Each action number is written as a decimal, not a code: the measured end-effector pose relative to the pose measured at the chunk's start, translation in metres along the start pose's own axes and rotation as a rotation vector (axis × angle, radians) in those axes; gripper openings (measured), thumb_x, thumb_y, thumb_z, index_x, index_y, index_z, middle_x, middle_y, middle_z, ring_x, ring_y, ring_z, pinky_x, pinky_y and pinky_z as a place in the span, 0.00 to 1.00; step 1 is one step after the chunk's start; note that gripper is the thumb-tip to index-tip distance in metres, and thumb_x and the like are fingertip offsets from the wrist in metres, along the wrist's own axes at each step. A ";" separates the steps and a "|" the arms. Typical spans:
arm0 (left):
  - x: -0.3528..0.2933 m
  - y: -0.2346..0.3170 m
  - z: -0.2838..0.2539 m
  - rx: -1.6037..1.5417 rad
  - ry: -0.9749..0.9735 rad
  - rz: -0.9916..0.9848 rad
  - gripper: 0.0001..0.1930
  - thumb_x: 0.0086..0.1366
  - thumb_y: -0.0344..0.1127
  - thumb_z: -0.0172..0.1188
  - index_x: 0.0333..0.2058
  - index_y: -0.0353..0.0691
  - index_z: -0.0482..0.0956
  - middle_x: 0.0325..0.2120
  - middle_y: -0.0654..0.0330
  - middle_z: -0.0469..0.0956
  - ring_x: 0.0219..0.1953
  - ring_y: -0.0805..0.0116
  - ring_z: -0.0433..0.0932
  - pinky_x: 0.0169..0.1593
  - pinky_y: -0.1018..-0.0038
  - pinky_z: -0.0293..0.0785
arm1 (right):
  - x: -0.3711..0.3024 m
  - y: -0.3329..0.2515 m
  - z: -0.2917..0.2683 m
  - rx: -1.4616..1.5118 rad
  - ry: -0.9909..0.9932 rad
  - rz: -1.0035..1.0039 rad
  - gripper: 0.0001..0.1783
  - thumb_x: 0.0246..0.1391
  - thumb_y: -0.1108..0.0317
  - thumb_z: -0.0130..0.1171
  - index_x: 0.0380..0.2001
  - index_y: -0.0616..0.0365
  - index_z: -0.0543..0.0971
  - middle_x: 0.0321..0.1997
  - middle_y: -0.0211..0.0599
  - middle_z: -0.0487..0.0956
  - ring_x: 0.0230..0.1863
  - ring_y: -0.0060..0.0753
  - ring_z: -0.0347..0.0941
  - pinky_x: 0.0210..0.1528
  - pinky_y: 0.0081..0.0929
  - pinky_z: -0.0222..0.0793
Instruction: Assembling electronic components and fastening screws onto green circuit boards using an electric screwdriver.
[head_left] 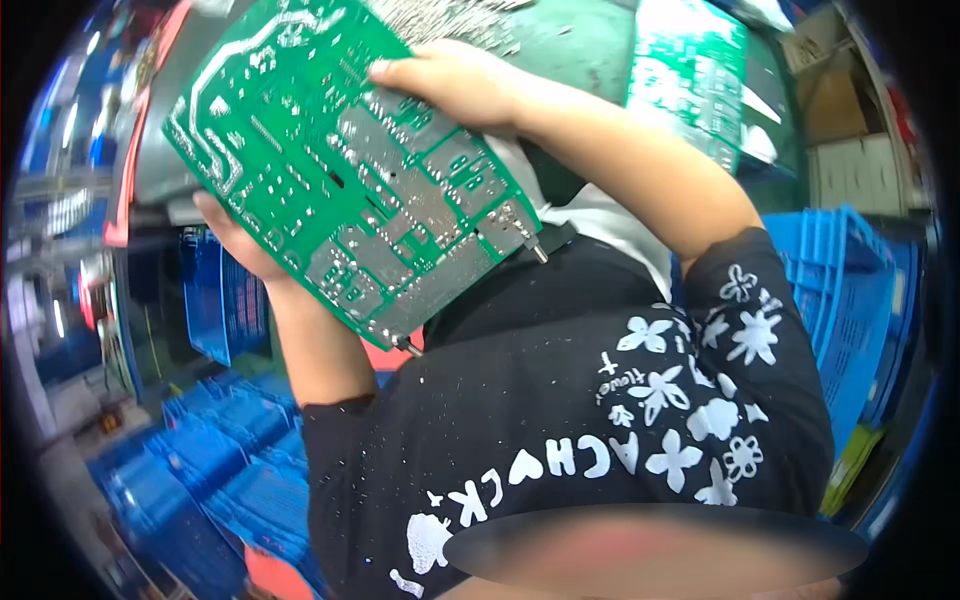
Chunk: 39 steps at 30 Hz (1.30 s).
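Observation:
A large green circuit board (300,150) is held up tilted in front of my body, its soldered side with silvery patches facing me. My left hand (240,240) grips its lower left edge, the fingers mostly hidden behind it. At the upper right edge my right hand (450,82) holds on, thumb lying over the face and the other fingers out of sight behind. Two metal connector posts stick out from the board's lower end, one post (538,249) near my shirt and another post (408,345) at the bottom corner.
Many small metal pins (455,22) lie heaped on the green work surface (575,60) beyond the board. Another green circuit board (685,75) lies at the right. Blue plastic crates (835,290) stand at my right, with more blue crates (220,440) at lower left.

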<state>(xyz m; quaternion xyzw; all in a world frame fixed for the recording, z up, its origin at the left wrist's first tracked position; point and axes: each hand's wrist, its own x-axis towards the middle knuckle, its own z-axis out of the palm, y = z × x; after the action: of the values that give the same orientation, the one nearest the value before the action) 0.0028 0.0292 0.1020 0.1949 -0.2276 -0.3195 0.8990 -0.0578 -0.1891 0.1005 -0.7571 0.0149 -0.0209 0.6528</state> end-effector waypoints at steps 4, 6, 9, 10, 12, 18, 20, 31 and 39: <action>-0.013 0.067 -0.028 0.195 -0.223 -0.032 0.31 0.65 0.56 0.46 0.58 0.38 0.64 0.56 0.50 0.67 0.53 0.55 0.70 0.55 0.57 0.68 | 0.008 -0.008 0.022 0.007 -0.159 0.063 0.23 0.56 0.52 0.53 0.45 0.61 0.77 0.38 0.38 0.80 0.39 0.28 0.75 0.43 0.27 0.69; -0.047 0.084 0.024 0.307 -0.063 0.057 0.30 0.65 0.53 0.46 0.58 0.37 0.65 0.54 0.50 0.69 0.52 0.53 0.72 0.54 0.57 0.70 | -0.001 -0.028 0.032 -0.301 -0.333 -0.221 0.27 0.58 0.53 0.50 0.52 0.63 0.70 0.44 0.47 0.77 0.45 0.40 0.73 0.49 0.34 0.67; -0.097 0.126 0.031 0.695 0.227 0.032 0.36 0.60 0.53 0.54 0.60 0.34 0.59 0.56 0.48 0.66 0.55 0.52 0.70 0.56 0.57 0.68 | 0.012 -0.009 0.038 -0.251 -0.423 -0.152 0.30 0.56 0.54 0.54 0.54 0.65 0.67 0.45 0.49 0.76 0.46 0.40 0.73 0.50 0.33 0.67; -0.125 0.140 0.052 0.937 0.414 0.012 0.39 0.57 0.53 0.57 0.60 0.32 0.58 0.56 0.47 0.66 0.55 0.52 0.70 0.56 0.57 0.68 | 0.008 -0.013 0.039 -0.272 -0.452 -0.191 0.30 0.55 0.55 0.56 0.54 0.65 0.67 0.45 0.48 0.76 0.46 0.40 0.73 0.50 0.33 0.67; -0.136 0.141 0.047 1.242 0.544 -0.142 0.43 0.49 0.48 0.68 0.59 0.30 0.59 0.53 0.52 0.69 0.53 0.58 0.71 0.55 0.63 0.68 | 0.004 -0.002 0.029 -0.286 -0.399 -0.103 0.29 0.53 0.56 0.59 0.54 0.63 0.68 0.45 0.47 0.76 0.46 0.37 0.72 0.49 0.32 0.68; -0.163 0.118 0.013 1.404 0.693 -0.636 0.44 0.42 0.30 0.71 0.59 0.30 0.59 0.51 0.55 0.69 0.52 0.66 0.69 0.57 0.71 0.63 | -0.018 0.007 0.000 -0.209 -0.255 -0.015 0.24 0.53 0.64 0.60 0.53 0.58 0.71 0.45 0.39 0.77 0.44 0.28 0.71 0.48 0.27 0.68; -0.172 0.099 -0.014 1.442 0.742 -0.792 0.45 0.42 0.30 0.71 0.59 0.30 0.57 0.50 0.53 0.69 0.51 0.65 0.70 0.56 0.70 0.64 | -0.025 0.009 -0.006 -0.161 -0.254 0.001 0.24 0.53 0.65 0.60 0.53 0.58 0.71 0.46 0.39 0.77 0.45 0.28 0.71 0.49 0.27 0.68; -0.219 0.052 -0.151 1.169 0.630 -1.020 0.46 0.42 0.33 0.71 0.60 0.34 0.55 0.50 0.52 0.67 0.51 0.62 0.68 0.53 0.69 0.67 | -0.112 0.051 -0.080 -0.120 0.087 0.098 0.20 0.57 0.68 0.53 0.52 0.65 0.70 0.50 0.36 0.74 0.48 0.24 0.69 0.53 0.23 0.62; -0.194 0.043 -0.192 2.011 -0.400 -1.126 0.42 0.36 0.33 0.71 0.55 0.46 0.65 0.48 0.55 0.68 0.51 0.48 0.65 0.54 0.58 0.66 | -0.163 0.064 -0.123 -0.215 0.297 0.216 0.20 0.59 0.68 0.52 0.53 0.65 0.70 0.50 0.39 0.75 0.46 0.22 0.70 0.50 0.20 0.63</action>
<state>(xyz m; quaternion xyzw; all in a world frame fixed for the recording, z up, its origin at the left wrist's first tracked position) -0.0083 0.2284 -0.0898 0.8382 -0.3967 -0.3738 0.0195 -0.2262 -0.3120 0.0534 -0.8052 0.1940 -0.0604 0.5572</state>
